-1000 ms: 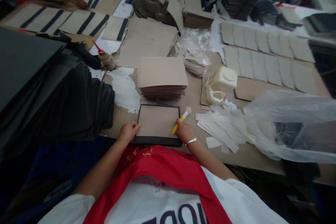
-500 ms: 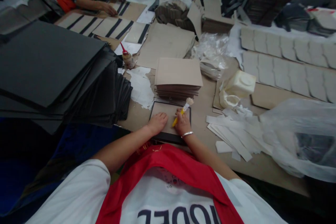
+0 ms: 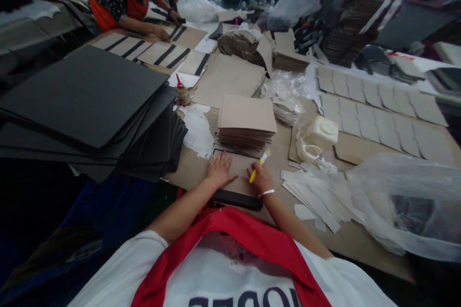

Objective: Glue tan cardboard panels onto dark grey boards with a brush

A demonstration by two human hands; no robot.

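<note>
A tan board with dark edges [image 3: 236, 183] lies at the table's front edge, a black strip [image 3: 236, 198] along its near side. Flat on the board's left part rests my left hand [image 3: 219, 172], fingers spread. My right hand [image 3: 262, 180] is closed around a yellow-handled brush [image 3: 256, 171] at the board's right side, its pale bristles pointing up and away. Some of the right fingertips touch or hover over the board; I cannot tell which. Just beyond the board stands a stack of tan boards [image 3: 247, 117].
Large black sheets [image 3: 86, 96] are piled on the left. A red-tipped glue bottle [image 3: 183, 92] stands behind torn white paper [image 3: 198, 129]. To the right are a cut plastic jug [image 3: 320, 134], paper strips [image 3: 309, 196] and a plastic bag [image 3: 406, 201]. A co-worker's hand [image 3: 160, 32] handles striped boards.
My left hand's fingers have spread and lie flatter on the board. The right hand, still with the brush, has shifted towards the board's right edge. The camera view has tilted up.
</note>
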